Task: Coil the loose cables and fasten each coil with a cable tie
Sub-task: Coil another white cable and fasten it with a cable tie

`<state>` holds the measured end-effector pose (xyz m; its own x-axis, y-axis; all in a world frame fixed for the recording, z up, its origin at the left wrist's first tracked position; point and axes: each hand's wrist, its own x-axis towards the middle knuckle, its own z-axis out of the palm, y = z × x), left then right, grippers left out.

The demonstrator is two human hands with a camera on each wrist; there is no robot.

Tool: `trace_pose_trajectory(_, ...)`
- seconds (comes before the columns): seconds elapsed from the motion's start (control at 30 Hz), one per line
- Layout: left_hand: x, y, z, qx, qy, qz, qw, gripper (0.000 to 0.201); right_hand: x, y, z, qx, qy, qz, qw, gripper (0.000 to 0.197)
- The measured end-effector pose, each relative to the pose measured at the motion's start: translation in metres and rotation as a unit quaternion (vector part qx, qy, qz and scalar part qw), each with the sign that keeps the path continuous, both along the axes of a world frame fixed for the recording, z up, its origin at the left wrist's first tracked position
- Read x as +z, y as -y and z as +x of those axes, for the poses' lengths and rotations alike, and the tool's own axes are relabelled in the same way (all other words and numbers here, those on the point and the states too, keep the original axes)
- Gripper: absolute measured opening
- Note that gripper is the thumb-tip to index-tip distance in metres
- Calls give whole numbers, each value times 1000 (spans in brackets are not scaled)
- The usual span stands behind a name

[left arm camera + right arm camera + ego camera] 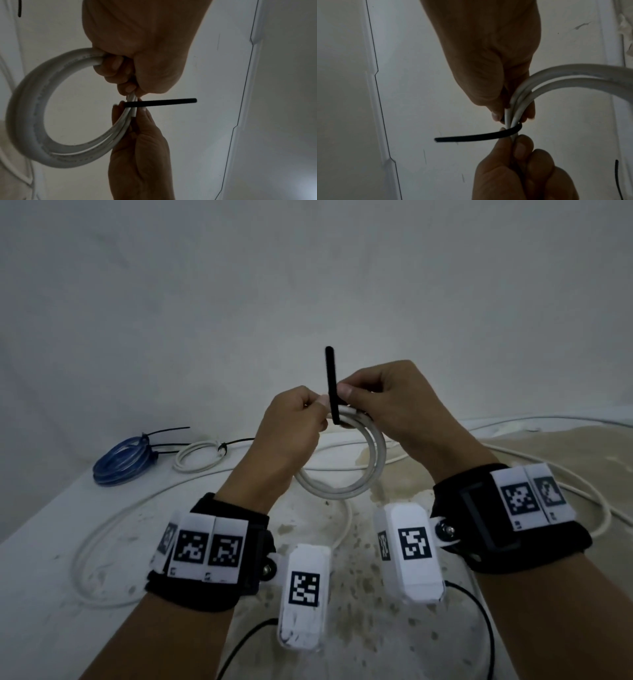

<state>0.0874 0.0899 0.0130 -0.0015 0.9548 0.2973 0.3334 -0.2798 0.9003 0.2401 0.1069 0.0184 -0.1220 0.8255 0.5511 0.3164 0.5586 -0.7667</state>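
Observation:
A white cable coil [342,491] hangs in the air between both hands above the table. My left hand [317,405] grips the coil's top strands from the left, fingers curled round them [120,75]. My right hand [346,393] pinches a black cable tie [331,381] against the same strands from the right. The tie stands upright in the head view, its free end pointing up. In the left wrist view the tie [161,102] crosses the coil [25,115]. In the right wrist view the tie [471,137] bends round the coil's strands [518,108] between the two hands.
At the back left lie a blue coil [120,460] and a small white coil [197,457], each bound with black ties. Loose white cable [102,535] loops across the white table [41,594], more of it at the right [548,419]. A bare wall stands behind.

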Motion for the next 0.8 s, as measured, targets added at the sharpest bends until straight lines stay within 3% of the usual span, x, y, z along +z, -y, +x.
trace_pose_trajectory(0.13, 1, 3, 0, 3, 19, -14, 1000, 14, 2, 1, -1, -19, 19, 19, 999, 12)
trace_pose_trajectory(0.43, 5, 8, -1, -30, -13, -3, 999, 32, 2, 8, -11, 15, -23, -3, 1000, 16)
trace_pose_trajectory(0.67, 9, 10, -6, 23, -40, 20, 999, 30, 8, 7, -15, -42, 76, 57, 995, 15)
trace_pose_trajectory(0.8, 14, 7, -19, 69, -26, 34, 997, 31, 21, 18, -14, 38, 146, 77, 986, 20)
